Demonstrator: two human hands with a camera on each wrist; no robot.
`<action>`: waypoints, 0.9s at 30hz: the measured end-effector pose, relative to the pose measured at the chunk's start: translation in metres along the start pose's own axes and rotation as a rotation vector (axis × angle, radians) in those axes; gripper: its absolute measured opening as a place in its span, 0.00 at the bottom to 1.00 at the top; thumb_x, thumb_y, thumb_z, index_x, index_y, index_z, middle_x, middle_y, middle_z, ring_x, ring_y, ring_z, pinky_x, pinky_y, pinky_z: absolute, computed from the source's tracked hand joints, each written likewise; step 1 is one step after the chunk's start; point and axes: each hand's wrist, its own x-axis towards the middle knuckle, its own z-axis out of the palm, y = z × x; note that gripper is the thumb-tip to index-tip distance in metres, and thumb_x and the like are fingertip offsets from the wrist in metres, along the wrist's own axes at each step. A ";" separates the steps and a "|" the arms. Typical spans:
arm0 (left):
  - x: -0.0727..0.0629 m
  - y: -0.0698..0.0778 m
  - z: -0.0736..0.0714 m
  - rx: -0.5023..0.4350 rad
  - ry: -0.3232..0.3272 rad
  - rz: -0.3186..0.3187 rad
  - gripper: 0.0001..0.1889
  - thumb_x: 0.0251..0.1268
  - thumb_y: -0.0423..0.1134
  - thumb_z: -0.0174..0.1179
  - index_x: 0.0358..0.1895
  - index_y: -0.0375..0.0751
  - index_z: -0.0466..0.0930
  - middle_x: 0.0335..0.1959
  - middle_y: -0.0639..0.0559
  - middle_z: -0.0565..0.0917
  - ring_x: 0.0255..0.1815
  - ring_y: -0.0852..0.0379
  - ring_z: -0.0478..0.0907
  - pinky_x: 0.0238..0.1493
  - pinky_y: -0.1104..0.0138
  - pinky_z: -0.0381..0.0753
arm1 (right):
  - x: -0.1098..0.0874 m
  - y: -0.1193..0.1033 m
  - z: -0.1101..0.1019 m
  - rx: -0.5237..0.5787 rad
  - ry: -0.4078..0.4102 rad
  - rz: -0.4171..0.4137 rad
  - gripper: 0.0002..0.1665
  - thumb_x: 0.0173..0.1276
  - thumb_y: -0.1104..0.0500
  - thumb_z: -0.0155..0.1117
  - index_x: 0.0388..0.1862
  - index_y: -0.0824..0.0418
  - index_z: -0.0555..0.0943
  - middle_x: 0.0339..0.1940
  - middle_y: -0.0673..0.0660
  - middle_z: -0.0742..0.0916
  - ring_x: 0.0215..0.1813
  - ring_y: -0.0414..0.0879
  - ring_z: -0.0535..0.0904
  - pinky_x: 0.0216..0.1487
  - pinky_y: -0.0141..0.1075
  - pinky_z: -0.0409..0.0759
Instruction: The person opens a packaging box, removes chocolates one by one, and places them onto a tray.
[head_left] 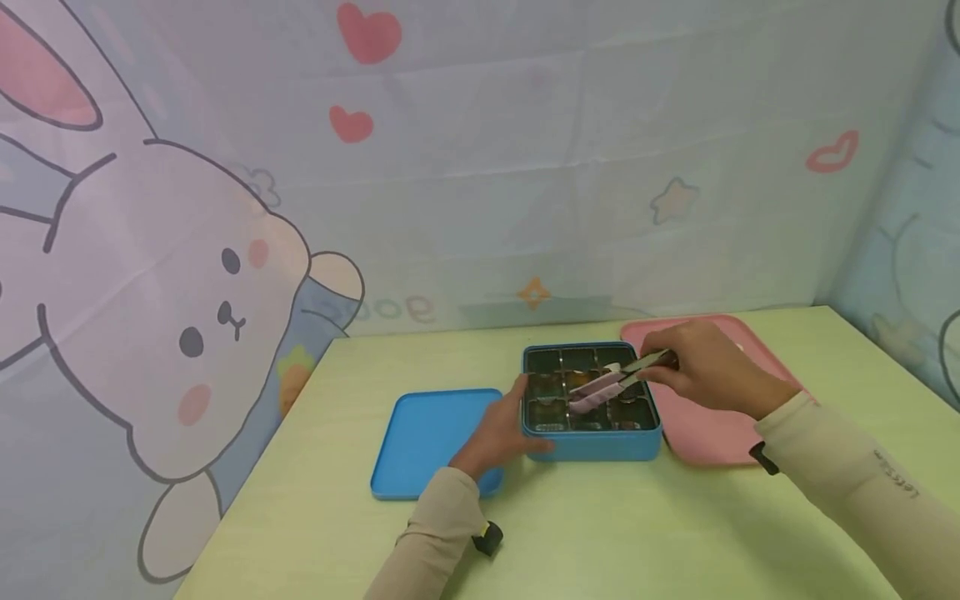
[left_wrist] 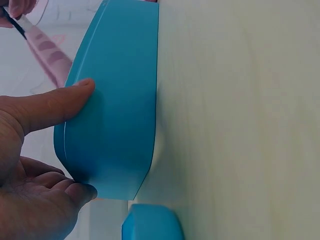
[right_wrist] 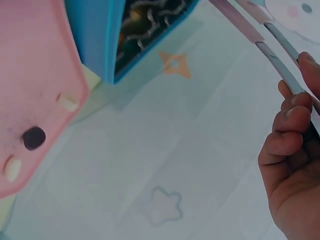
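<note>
A blue box [head_left: 600, 446] with a dark inner part split into several compartments sits on the table, its top uncovered. My left hand [head_left: 498, 432] grips its near left corner. In the left wrist view the thumb [left_wrist: 60, 106] lies on the front wall and the fingers bend against the side. Tongs [head_left: 639, 365] with pink tips are held in my right hand [head_left: 703, 372], pinched between thumb and fingers. The pink tips [head_left: 596, 396] point down left over the middle compartments. Small items lie in some compartments, too dim to name.
A flat blue lid [head_left: 427, 442] lies left of the box, partly under the left forearm. On the right, a pink tray [head_left: 708, 433] carries small pieces, including a round black one [right_wrist: 34, 138] and a pale one [right_wrist: 68, 101]. A printed cloth [head_left: 480, 208] hangs behind the table.
</note>
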 end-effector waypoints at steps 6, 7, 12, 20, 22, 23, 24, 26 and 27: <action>-0.002 -0.001 0.000 -0.001 -0.002 0.005 0.59 0.56 0.43 0.76 0.83 0.44 0.41 0.82 0.42 0.56 0.81 0.38 0.57 0.75 0.44 0.67 | -0.007 0.010 -0.029 0.032 0.136 0.052 0.06 0.59 0.64 0.76 0.29 0.56 0.86 0.21 0.46 0.88 0.20 0.28 0.78 0.23 0.28 0.76; -0.002 0.000 0.000 -0.001 -0.004 0.003 0.59 0.56 0.43 0.76 0.83 0.44 0.41 0.82 0.42 0.56 0.81 0.38 0.57 0.75 0.44 0.67 | -0.009 0.013 -0.032 0.018 0.160 0.070 0.06 0.59 0.64 0.76 0.29 0.56 0.86 0.21 0.47 0.88 0.19 0.27 0.77 0.22 0.28 0.75; -0.003 0.000 0.000 -0.003 -0.016 -0.003 0.59 0.56 0.44 0.76 0.83 0.44 0.40 0.83 0.42 0.54 0.81 0.38 0.56 0.74 0.43 0.67 | -0.024 0.032 -0.040 -0.071 0.258 0.214 0.06 0.57 0.64 0.77 0.28 0.59 0.86 0.21 0.52 0.89 0.20 0.27 0.76 0.24 0.29 0.75; -0.003 0.000 -0.002 0.018 -0.002 0.001 0.59 0.56 0.43 0.76 0.83 0.42 0.41 0.82 0.40 0.56 0.80 0.37 0.58 0.73 0.43 0.68 | -0.045 0.063 -0.025 -0.131 0.285 0.331 0.06 0.59 0.64 0.75 0.26 0.66 0.86 0.17 0.56 0.87 0.18 0.39 0.74 0.22 0.32 0.68; -0.003 -0.001 -0.002 0.024 -0.002 -0.001 0.59 0.56 0.43 0.76 0.83 0.42 0.41 0.82 0.40 0.56 0.80 0.36 0.59 0.73 0.43 0.68 | -0.049 0.068 -0.017 -0.147 0.275 0.338 0.07 0.59 0.64 0.75 0.26 0.67 0.86 0.18 0.58 0.87 0.18 0.43 0.75 0.22 0.34 0.69; -0.002 -0.001 -0.002 0.026 -0.002 -0.001 0.59 0.56 0.43 0.76 0.83 0.42 0.41 0.82 0.40 0.57 0.80 0.36 0.59 0.73 0.43 0.69 | -0.051 0.070 -0.013 -0.147 0.267 0.346 0.07 0.59 0.64 0.74 0.27 0.68 0.86 0.18 0.59 0.87 0.18 0.45 0.76 0.22 0.36 0.69; -0.002 -0.001 -0.001 0.026 -0.004 -0.004 0.59 0.56 0.43 0.76 0.83 0.43 0.41 0.82 0.40 0.56 0.80 0.36 0.59 0.73 0.43 0.69 | -0.053 0.072 -0.009 -0.145 0.257 0.358 0.07 0.60 0.64 0.74 0.27 0.68 0.86 0.19 0.60 0.87 0.18 0.46 0.76 0.22 0.37 0.70; -0.002 -0.001 0.000 0.024 -0.007 -0.007 0.59 0.56 0.43 0.76 0.83 0.44 0.41 0.82 0.41 0.56 0.80 0.37 0.58 0.73 0.43 0.68 | -0.056 0.074 -0.002 -0.139 0.243 0.381 0.07 0.60 0.63 0.74 0.29 0.68 0.86 0.21 0.62 0.88 0.20 0.49 0.78 0.22 0.39 0.72; -0.002 -0.001 0.000 0.023 -0.007 -0.007 0.59 0.56 0.43 0.76 0.83 0.44 0.41 0.82 0.41 0.56 0.80 0.37 0.58 0.74 0.43 0.68 | -0.057 0.075 0.000 -0.129 0.238 0.391 0.07 0.61 0.63 0.74 0.29 0.68 0.86 0.22 0.62 0.88 0.20 0.50 0.78 0.22 0.40 0.73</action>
